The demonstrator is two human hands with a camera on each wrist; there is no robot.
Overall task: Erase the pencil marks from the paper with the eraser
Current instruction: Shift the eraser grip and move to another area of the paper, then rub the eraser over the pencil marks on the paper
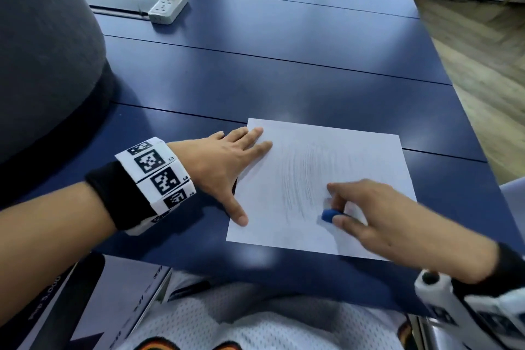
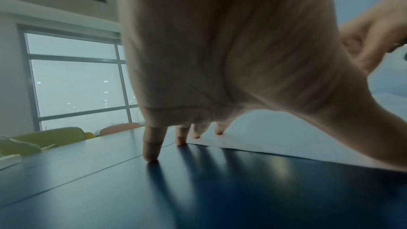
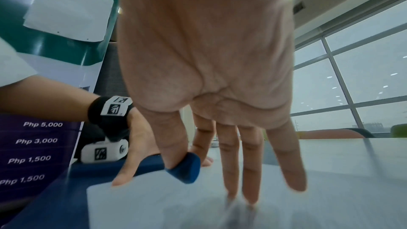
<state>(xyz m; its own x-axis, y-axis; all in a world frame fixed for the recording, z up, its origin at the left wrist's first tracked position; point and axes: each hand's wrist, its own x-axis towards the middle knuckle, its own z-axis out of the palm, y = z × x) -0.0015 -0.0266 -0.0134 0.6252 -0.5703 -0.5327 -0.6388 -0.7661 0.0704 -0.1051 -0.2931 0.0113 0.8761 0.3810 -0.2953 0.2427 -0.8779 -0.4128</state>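
Your right hand [image 1: 397,216] pinches the blue eraser [image 1: 331,214] between thumb and forefinger, pressing it to the paper [image 1: 355,150] at the lower right edge of the grey pencil marks [image 1: 301,179]; your left hand [image 1: 224,162], fingers [image 1: 255,136] straight and spread, pins the sheet's left edge to the blue surface [image 1: 284,79]

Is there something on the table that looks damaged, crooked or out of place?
Nothing stands out. The paper lies flat on the blue table, slightly turned, with no visible tear or crease. The left hand presses its left edge, the right hand pinches the blue eraser on it, and grey pencil marks remain.
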